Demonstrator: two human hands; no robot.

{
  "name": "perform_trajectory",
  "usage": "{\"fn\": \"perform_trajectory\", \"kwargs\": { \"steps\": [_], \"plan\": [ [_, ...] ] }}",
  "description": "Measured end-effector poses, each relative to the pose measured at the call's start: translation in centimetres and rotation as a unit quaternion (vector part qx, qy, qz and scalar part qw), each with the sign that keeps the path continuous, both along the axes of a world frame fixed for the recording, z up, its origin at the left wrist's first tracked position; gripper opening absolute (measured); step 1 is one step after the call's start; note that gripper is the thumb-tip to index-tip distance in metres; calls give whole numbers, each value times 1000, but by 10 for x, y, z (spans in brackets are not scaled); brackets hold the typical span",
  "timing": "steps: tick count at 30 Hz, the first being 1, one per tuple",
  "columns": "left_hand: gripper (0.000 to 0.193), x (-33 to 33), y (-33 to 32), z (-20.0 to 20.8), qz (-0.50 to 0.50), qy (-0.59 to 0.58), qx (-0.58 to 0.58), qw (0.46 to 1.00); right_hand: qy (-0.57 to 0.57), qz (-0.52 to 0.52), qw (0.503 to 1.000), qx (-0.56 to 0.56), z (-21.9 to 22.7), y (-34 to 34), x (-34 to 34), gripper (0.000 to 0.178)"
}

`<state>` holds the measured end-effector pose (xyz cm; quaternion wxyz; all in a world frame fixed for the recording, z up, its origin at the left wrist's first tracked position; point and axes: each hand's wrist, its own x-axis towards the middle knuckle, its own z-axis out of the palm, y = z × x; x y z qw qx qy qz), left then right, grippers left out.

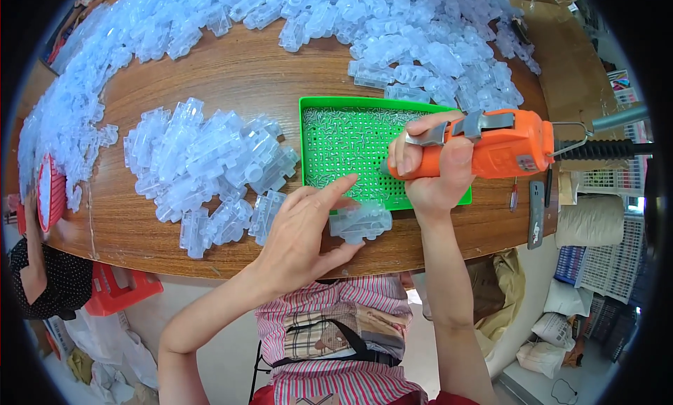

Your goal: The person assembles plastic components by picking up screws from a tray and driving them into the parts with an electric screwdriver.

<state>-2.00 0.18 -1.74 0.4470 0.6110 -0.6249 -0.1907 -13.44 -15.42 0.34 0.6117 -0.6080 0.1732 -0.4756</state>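
Note:
In my right hand [438, 159] is an orange electric screwdriver [501, 147], my fingers wrapped round its body and its metal lever. Its dark nose is over a green perforated tray [306, 138] that holds many small silver screws [361, 117]. Just in front of the tray's near edge, my left hand [301, 230] grips a clear plastic housing [361, 223] between thumb and fingers. Left of that hand lies a pile of similar clear housings [210, 152], some of them close to my wrist. The screwdriver's bit cannot be made out.
Heaps of clear plastic parts [434, 47] line the table's far and left sides. At the right edge lies a dark phone [536, 216]. A red basket [50, 191] and another person's arm [34, 244] are at the left. A thread cone [591, 220] stands beyond the table.

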Motion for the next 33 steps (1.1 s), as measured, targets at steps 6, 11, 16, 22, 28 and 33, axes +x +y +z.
{"fn": "perform_trajectory", "kwargs": {
  "steps": [6,11,16,22,28,33],
  "plan": [
    [89,1,-1,-3,-4,20,23,1000,-9,0,1000,-5,-4,0,0,59],
    [89,2,-1,-6,-10,22,28,999,-2,16,1000,-16,-2,1,-3,63],
    [81,4,0,-6,-11,52,9,999,-95,95,989,-66,46,18,-24,71],
    [80,3,1,-12,-15,55,5,998,-53,168,978,-111,72,45,-34,70],
    [72,4,0,-15,-15,64,-30,997,-40,164,978,-124,51,55,-22,72],
    [68,7,-1,-18,-29,65,-44,997,-28,170,975,-139,42,56,-19,73]
  ]
}}
